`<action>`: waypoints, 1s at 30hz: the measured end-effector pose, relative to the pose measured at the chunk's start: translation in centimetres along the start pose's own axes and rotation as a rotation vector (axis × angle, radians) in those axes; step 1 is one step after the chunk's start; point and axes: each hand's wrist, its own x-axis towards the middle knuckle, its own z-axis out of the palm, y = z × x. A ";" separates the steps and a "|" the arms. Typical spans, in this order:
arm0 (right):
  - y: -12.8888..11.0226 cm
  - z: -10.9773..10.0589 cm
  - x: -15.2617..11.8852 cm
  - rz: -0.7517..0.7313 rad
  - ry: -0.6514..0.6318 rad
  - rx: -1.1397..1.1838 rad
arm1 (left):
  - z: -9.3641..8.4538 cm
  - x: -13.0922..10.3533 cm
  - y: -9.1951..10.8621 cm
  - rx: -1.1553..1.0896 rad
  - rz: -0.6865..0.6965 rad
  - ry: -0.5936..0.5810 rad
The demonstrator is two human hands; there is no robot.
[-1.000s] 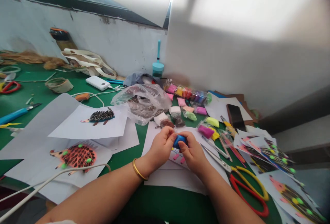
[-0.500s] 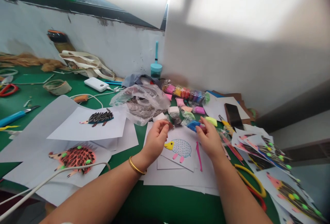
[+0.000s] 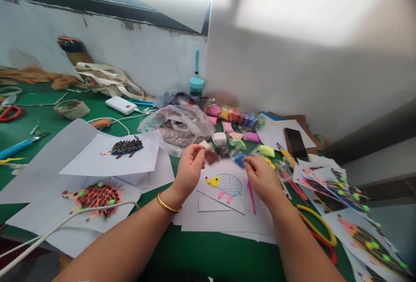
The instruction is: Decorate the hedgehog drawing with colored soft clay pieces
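My left hand (image 3: 190, 167), a bangle on its wrist, has its fingers curled in against the thumb beside a brown clay packet (image 3: 212, 156). Anything pinched there is too small to make out. My right hand (image 3: 262, 180) is closed, fingertips together at the edge of a blue clay packet (image 3: 239, 160); whether they grip it is unclear. Between the hands lies a hedgehog drawing (image 3: 229, 185) with a yellow clay face, black eye and nose, pink feet and a body of blue marks. A pink modelling tool (image 3: 251, 197) rests right of it.
Behind stand a clear plastic bag of seeds (image 3: 177, 128) and several clay packets (image 3: 251, 137). Seed-covered hedgehog pictures lie left (image 3: 100, 199) and right (image 3: 367, 234). A phone (image 3: 294, 143), yellow-handled scissors (image 3: 316, 223), a utility knife (image 3: 21, 147) and a white cable (image 3: 74, 215) are around.
My left hand has shifted slightly left and away from the drawing, uncovering the brown packet. The right hand's fingers have drawn together and turned inward near the blue packet. The face's black nose now shows.
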 end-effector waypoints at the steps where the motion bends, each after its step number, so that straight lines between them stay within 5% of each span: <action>1: -0.1 0.2 -0.1 -0.028 -0.051 -0.020 | 0.1 0.0 0.0 0.002 -0.006 -0.010; 7: -1.0 1.4 -0.5 -0.095 -0.256 -0.117 | 0.4 -0.1 -0.2 0.031 -0.016 -0.073; 17: -1.7 2.1 -0.7 -0.097 -0.358 -0.054 | 0.3 0.1 -0.4 0.049 -0.012 -0.070; 30: -1.0 2.0 -0.5 -0.086 -0.239 -0.053 | 0.3 0.0 -0.5 0.077 -0.015 -0.085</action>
